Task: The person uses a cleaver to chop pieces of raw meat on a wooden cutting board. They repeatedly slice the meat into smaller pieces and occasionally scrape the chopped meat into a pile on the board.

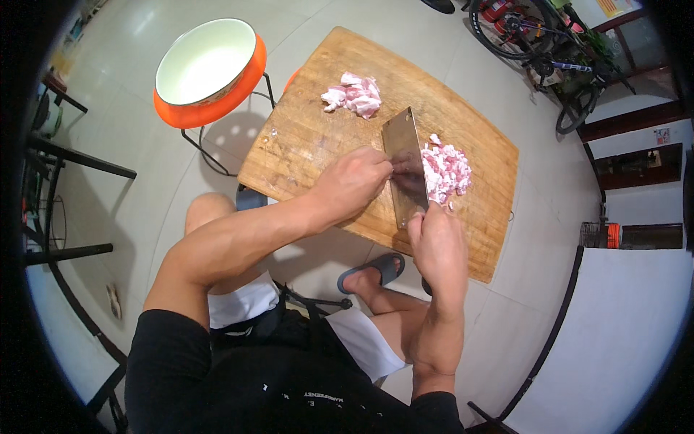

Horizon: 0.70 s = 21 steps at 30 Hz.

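Observation:
My right hand [442,239] grips the handle of a broad cleaver [406,163], whose blade stands tilted over the wooden cutting board [307,134]. Just left of the blade, my left hand [353,181] has its fingers curled in, with the fingertips against or very near the steel. Whatever those fingers press on is hidden. Right of the blade lies a heap of small diced pink-and-white meat [448,172]. Larger raw meat pieces [354,95] rest farther back on the board, a short way beyond my left hand.
An enamel basin [206,65], white inside, sits on an orange stool [188,116] left of the board. Bicycles [524,29] stand at the far right. Below the board are my legs and a grey slipper [394,266]. Dark metal legs [79,155] jut in at left.

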Tool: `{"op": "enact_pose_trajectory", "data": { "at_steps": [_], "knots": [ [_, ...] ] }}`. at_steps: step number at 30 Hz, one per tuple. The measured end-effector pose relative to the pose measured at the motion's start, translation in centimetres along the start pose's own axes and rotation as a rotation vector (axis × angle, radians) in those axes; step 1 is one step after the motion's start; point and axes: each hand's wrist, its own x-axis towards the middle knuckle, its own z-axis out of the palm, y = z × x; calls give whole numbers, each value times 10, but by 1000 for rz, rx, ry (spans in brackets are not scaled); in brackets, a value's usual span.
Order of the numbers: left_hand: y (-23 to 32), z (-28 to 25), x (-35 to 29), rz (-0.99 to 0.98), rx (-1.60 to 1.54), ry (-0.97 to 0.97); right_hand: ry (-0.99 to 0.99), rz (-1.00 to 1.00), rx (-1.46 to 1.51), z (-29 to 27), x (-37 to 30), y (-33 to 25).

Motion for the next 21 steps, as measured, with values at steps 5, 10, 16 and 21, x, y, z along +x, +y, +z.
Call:
{"op": "enact_pose_trajectory", "data": {
  "at_steps": [5,10,16,21],
  "knots": [
    [0,2,3,-23,10,-15,-27,-51,34,10,39,-12],
    [-1,-1,5,-6,26,-37,9,-54,27,14,49,-8],
    [-7,4,3,-6,15,37,-114,77,111,12,3,9],
    [-5,2,-2,13,1,-6,-122,133,259,22,51,21]
  ]
}}
